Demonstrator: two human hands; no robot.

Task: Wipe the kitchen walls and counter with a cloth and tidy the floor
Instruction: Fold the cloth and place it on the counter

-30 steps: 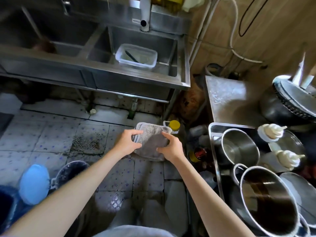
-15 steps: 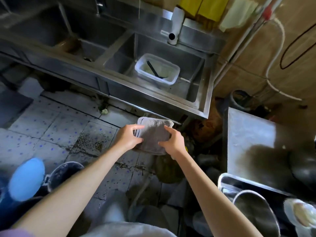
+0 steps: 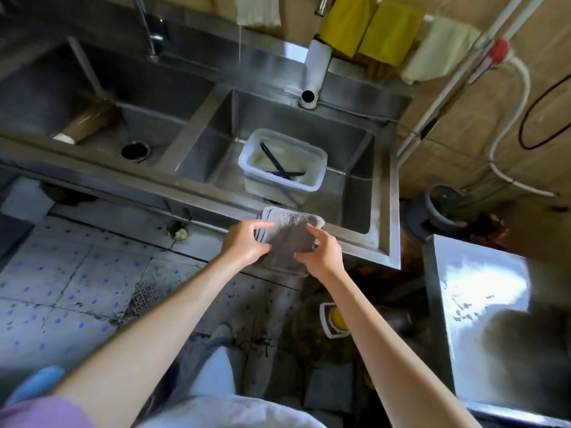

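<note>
A folded grey cloth [image 3: 289,239] with a pale edge is held in the air over the front rim of the steel sink [image 3: 367,251]. My left hand [image 3: 245,244] pinches its left side between thumb and fingers. My right hand [image 3: 323,256] grips its right side, fingers curled over the top. The steel counter [image 3: 482,291] lies to the right. The brown tiled wall [image 3: 482,125] rises behind the sink, and the tiled floor [image 3: 77,288] is stained with dark dirt.
A plastic tub [image 3: 282,163] with dark utensils sits in the right basin, a brown cup [image 3: 89,123] in the left one. Yellow cloths [image 3: 370,29] hang above. A white pipe [image 3: 315,72] points into the sink. A yellow-capped jug [image 3: 335,319] stands below.
My view has swung up and toward the sink; the pots at the right have left the view. Both hands still hold the cloth, which has risen from over the floor to the sink's front rim.
</note>
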